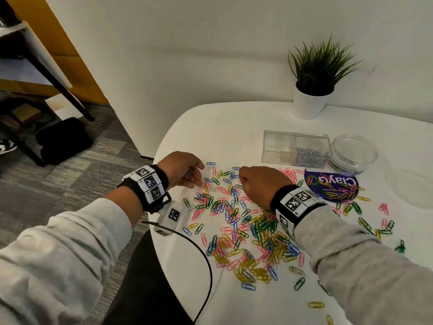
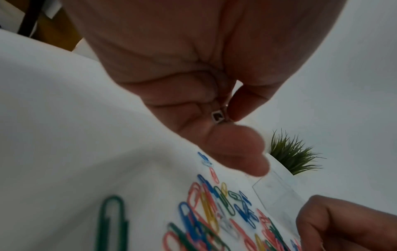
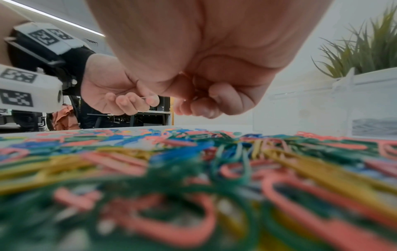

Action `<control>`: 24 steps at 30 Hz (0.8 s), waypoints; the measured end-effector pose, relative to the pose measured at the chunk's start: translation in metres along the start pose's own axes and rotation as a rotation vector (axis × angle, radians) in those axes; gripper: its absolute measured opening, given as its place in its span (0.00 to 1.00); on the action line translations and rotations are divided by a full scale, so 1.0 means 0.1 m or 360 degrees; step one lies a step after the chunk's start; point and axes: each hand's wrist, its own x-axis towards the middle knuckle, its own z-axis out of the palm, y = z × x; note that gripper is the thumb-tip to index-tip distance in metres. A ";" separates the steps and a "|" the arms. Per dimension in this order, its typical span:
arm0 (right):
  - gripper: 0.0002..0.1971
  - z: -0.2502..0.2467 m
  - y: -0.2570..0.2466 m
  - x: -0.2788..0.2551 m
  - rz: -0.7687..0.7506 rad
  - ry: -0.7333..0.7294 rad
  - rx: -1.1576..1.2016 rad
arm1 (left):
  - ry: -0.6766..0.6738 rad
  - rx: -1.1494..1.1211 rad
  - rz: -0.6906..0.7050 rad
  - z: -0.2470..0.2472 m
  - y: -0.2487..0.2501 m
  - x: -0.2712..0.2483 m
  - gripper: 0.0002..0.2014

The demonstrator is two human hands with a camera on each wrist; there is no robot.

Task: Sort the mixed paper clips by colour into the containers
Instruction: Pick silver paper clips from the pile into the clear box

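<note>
A heap of mixed paper clips [image 1: 246, 226] in pink, blue, green, yellow and white covers the white table [image 1: 210, 127]. My left hand [image 1: 196, 174] hovers at the heap's far left edge and pinches a single white paper clip [image 1: 188, 172] between thumb and fingers; the left wrist view shows that clip [image 2: 219, 117] end on. My right hand [image 1: 243, 178] hangs over the heap as a curled fist, and in the right wrist view [image 3: 199, 105] thin pale wire shows inside its fingers. A clear two-compartment box [image 1: 278, 148] holds white clips [image 1: 305, 157] in its right half.
A round clear jar [image 1: 353, 153] stands right of the box, with a purple labelled lid [image 1: 331, 184] in front and a clear lid [image 1: 412, 186] further right. A potted plant [image 1: 307, 106] stands behind. A black cable [image 1: 206, 266] crosses the table's near left edge.
</note>
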 end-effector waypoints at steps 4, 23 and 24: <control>0.07 0.01 0.00 0.01 0.0015 -0.0007 -0.0036 | -0.0050 0.0141 0.0001 0.05 -0.02 -0.01 0.14; 0.07 0.01 0.02 0.02 0.0078 0.0019 0.0042 | -0.0129 0.2145 0.0679 0.27 -0.07 0.00 0.08; 0.07 0.01 0.02 0.02 0.0081 0.0015 0.0042 | -0.0128 0.2160 0.0682 0.26 -0.07 0.00 0.07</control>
